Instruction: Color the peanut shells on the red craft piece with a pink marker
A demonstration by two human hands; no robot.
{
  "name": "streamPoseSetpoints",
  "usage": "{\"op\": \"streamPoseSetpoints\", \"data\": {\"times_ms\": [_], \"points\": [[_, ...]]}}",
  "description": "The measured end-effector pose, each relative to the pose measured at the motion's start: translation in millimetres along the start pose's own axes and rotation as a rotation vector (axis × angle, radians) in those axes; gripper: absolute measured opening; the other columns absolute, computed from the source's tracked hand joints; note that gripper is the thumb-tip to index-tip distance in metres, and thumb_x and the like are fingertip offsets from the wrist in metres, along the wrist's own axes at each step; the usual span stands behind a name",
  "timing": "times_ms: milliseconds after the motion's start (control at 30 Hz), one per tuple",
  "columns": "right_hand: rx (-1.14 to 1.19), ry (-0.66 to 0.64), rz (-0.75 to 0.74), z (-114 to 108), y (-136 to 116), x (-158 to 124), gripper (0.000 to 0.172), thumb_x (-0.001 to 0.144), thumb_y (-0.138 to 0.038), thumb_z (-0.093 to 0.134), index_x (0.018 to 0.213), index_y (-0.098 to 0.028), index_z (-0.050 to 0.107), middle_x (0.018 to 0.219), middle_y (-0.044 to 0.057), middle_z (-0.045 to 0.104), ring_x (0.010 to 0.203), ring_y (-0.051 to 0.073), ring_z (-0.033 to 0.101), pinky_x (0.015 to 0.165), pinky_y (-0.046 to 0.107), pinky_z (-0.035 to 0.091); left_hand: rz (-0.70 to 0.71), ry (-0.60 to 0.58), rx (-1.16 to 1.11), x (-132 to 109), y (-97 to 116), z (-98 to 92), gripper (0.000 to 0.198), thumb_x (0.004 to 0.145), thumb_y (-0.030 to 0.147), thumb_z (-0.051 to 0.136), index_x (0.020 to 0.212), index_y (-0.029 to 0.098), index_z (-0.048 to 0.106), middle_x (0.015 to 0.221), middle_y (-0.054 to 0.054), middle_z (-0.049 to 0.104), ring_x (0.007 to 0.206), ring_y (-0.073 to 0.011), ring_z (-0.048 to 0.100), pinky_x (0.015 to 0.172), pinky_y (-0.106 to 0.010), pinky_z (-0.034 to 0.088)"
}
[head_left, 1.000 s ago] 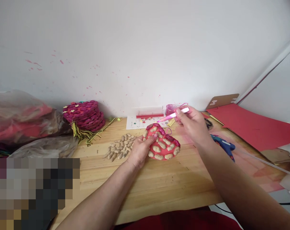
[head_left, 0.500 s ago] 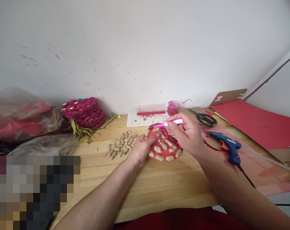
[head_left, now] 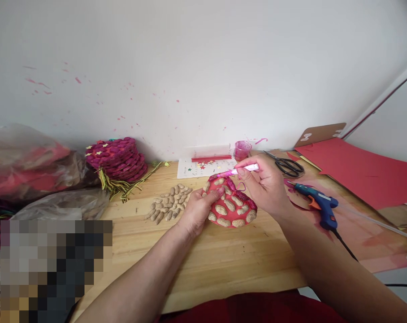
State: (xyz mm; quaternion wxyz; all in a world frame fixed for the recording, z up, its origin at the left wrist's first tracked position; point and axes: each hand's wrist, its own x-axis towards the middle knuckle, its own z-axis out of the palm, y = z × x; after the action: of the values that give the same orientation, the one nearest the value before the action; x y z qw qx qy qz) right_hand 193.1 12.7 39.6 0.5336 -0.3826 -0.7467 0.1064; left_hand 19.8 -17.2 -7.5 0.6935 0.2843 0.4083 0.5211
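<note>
Left grip (head_left: 197,210) pinching round red peanut-studded disc (head_left: 231,217); right grip (head_left: 266,184) pinching slim white pink-tipped brush (head_left: 249,168).

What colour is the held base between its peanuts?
The base is red, shown in the head view.

Glue gun (head_left: 324,204) and scissors (head_left: 280,160) at right

Lie near each other on the table (head_left: 223,269). Give way farther right to red sheets (head_left: 365,172), with a brown board (head_left: 322,134) standing behind. Heaped at far left: plastic bags (head_left: 32,159). Across the wall (head_left: 203,58): pink specks (head_left: 77,80).
</note>
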Motion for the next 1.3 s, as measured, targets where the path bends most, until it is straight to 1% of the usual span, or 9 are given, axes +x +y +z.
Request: {"op": "streamPoseSetpoints", "data": {"times_ms": [167,367,500,633,800,1000,1167,1300], "points": [[-0.005,0.002,-0.027,0.5,3.4,0.7,0.006,0.098,-0.029,0.065,0.095,-0.026,0.068,0.091,0.002,0.074,0.088,0.021,0.069,0.084,0.038,0.052,-0.004,0.009,0.007,-0.4,1.1,1.1,0.045,0.058,0.041,0.099,0.084,0.01,0.079,0.08,-0.016,0.081,0.067,-0.0288,0.078,0.07,-0.039,0.064],[0.002,0.008,0.035,-0.9,7.8,-0.3,0.011,0.1,-0.035,0.062,0.098,-0.026,0.068,0.096,0.004,0.074,0.093,0.023,0.069,0.086,0.04,0.052,-0.004,-0.004,-0.006,0.2,0.8,-0.3,0.047,0.059,0.041,0.099,0.088,0.009,0.08,0.082,-0.016,0.082,0.069,-0.0274,0.078,0.071,-0.035,0.063],[-0.034,-0.001,-0.033,-1.4,5.1,0.7,0.007,0.098,-0.032,0.065,0.095,-0.027,0.069,0.091,0.003,0.074,0.09,0.022,0.067,0.084,0.04,0.051,-0.008,0.005,0.01,-0.8,0.8,0.0,0.047,0.058,0.043,0.099,0.085,0.01,0.079,0.081,-0.016,0.081,0.07,-0.0294,0.079,0.072,-0.038,0.063],[-0.041,0.006,-0.025,-2.3,6.1,1.6,0.006,0.099,-0.03,0.065,0.096,-0.027,0.068,0.091,0.002,0.074,0.089,0.023,0.067,0.084,0.04,0.05,-0.006,-0.008,0.005,-1.5,1.5,0.9,0.048,0.058,0.043,0.099,0.087,0.01,0.08,0.081,-0.016,0.082,0.071,-0.0293,0.079,0.072,-0.037,0.063],[-0.027,-0.02,-0.036,-1.9,4.9,1.2,0.007,0.098,-0.032,0.064,0.095,-0.027,0.069,0.091,0.003,0.074,0.09,0.023,0.068,0.084,0.04,0.052,-0.014,0.012,0.02,-0.7,0.8,0.0,0.047,0.057,0.043,0.099,0.085,0.01,0.079,0.083,-0.018,0.082,0.075,-0.0326,0.08,0.073,-0.039,0.063],[-0.044,0.006,-0.027,-3.3,7.5,2.0,0.004,0.098,-0.029,0.066,0.095,-0.026,0.068,0.091,0.002,0.074,0.088,0.022,0.067,0.084,0.039,0.05,-0.003,-0.012,0.003,0.5,0.0,-0.4,0.048,0.058,0.043,0.099,0.088,0.01,0.081,0.084,-0.016,0.082,0.074,-0.0302,0.08,0.076,-0.038,0.064],[-0.061,0.001,-0.067,-2.6,6.8,2.3,0.005,0.097,-0.028,0.065,0.094,-0.026,0.068,0.088,0.002,0.074,0.087,0.022,0.067,0.082,0.039,0.05,-0.015,0.007,0.015,0.5,-0.2,-0.8,0.046,0.058,0.043,0.099,0.085,0.01,0.08,0.083,-0.017,0.082,0.073,-0.0311,0.08,0.074,-0.039,0.064],[-0.048,0.016,-0.005,-2.1,8.4,2.1,0.007,0.098,-0.031,0.064,0.095,-0.026,0.068,0.092,0.003,0.075,0.088,0.023,0.068,0.084,0.041,0.051,-0.011,0.004,0.024,0.2,-0.5,-0.8,0.049,0.058,0.044,0.099,0.087,0.011,0.08,0.085,-0.017,0.082,0.076,-0.0322,0.08,0.076,-0.039,0.064]]}}
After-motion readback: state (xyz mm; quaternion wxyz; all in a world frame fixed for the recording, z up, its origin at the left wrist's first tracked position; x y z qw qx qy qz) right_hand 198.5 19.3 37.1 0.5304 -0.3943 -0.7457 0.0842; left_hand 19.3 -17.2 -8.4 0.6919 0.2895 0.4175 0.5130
